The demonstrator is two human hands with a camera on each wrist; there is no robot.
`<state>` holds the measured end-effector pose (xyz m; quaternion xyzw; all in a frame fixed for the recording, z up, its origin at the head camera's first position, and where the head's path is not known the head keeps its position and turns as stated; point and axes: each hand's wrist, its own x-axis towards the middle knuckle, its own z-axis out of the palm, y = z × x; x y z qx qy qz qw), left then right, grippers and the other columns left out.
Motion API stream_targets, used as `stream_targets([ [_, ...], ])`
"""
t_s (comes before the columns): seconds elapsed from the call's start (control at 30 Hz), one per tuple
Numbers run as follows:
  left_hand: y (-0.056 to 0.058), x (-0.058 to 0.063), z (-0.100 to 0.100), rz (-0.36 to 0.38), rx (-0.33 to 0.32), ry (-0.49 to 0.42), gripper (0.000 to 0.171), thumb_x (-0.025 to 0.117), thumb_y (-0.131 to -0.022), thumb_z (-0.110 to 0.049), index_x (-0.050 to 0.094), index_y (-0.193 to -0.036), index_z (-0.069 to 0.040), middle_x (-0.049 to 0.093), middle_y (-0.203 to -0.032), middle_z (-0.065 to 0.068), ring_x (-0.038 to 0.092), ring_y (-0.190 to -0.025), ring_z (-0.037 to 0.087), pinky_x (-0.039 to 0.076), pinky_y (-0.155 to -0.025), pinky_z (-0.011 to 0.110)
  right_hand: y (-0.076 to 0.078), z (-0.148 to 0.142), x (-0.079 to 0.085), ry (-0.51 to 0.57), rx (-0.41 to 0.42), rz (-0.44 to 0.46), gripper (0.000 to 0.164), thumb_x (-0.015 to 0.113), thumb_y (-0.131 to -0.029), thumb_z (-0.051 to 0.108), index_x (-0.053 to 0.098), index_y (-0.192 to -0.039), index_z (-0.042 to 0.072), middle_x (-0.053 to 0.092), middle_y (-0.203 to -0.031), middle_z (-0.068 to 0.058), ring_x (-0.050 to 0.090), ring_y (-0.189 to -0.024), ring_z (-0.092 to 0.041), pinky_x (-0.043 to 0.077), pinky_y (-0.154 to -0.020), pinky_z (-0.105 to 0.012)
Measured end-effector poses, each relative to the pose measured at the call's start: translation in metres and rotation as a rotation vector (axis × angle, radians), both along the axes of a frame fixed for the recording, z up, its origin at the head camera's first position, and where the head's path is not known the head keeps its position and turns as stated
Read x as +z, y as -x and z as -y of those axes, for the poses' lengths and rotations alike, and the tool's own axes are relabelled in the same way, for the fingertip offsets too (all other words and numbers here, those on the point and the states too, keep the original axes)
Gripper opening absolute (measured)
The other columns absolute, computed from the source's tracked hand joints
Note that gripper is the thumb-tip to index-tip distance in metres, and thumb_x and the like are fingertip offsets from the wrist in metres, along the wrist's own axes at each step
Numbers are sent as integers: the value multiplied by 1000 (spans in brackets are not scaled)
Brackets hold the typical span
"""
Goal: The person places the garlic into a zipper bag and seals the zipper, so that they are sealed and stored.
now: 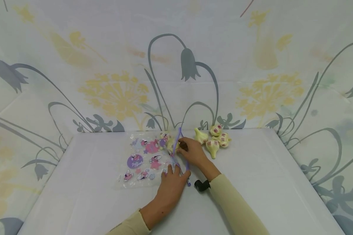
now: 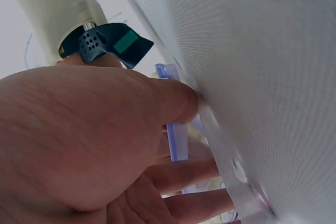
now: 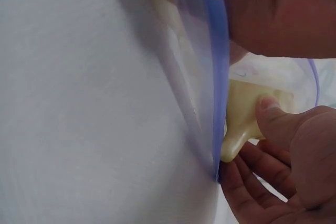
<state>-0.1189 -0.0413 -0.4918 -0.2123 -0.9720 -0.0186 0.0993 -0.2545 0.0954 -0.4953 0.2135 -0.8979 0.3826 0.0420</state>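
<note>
A clear zip bag [image 1: 135, 178] with pink and purple cartoon prints lies on the table, its purple zip edge [image 3: 219, 93] spread apart. My right hand [image 1: 192, 151] holds a garlic bulb [image 3: 244, 108] at the bag's mouth. Its thumb lies on the bulb and the fingers are beneath it, with the pale stem end toward the zip edge. My left hand [image 1: 172, 182] rests on the near part of the bag's mouth, fingers spread and fairly straight, thumb beside the purple strip [image 2: 178, 142]. Another bulb's pale surface [image 1: 171, 143] shows through the bag's far right part.
Several garlic bulbs [image 1: 213, 147] with purple-marked skins lie in a group at the back right, beyond my right hand. A dark wrist device [image 1: 202, 185] sits at the right sleeve's cuff. Behind the white table [image 1: 253, 182] hangs a flower-printed cloth [image 1: 176, 98].
</note>
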Motion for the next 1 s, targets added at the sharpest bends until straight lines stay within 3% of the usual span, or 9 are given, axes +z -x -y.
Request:
stream_targets([
  [0.17,-2,-1,1,-49,19,-15,27,64,-101,-8,66,-121,-26,67,-124,20,64,-120,47,54,-90,61,2,3,1,-21,1,28,36,78,-97,15,69,-129,0,77,-110,-12,75,-100,-27,59,-91,-43],
  [0.5,0,2,0,28,23,-21,29,67,-100,-8,66,-123,-25,66,-125,21,62,-123,49,57,-88,61,0,4,6,-52,10,30,35,80,-96,18,74,-124,-2,79,-110,-13,76,-100,-28,60,-90,-43],
  [0.8,-1,4,-1,8,35,-5,28,68,-100,-9,67,-122,-25,68,-124,21,63,-122,48,57,-87,60,-2,0,2,-32,19,-22,34,81,-95,16,75,-123,-4,79,-109,-15,77,-97,-28,60,-89,-43],
  [1.0,-2,4,-1,3,35,2,27,70,-99,-9,67,-122,-24,68,-125,22,64,-121,48,58,-86,60,-9,-4,3,3,-2,-12,40,80,-96,18,72,-127,-5,77,-118,-18,76,-104,-32,60,-93,-46],
])
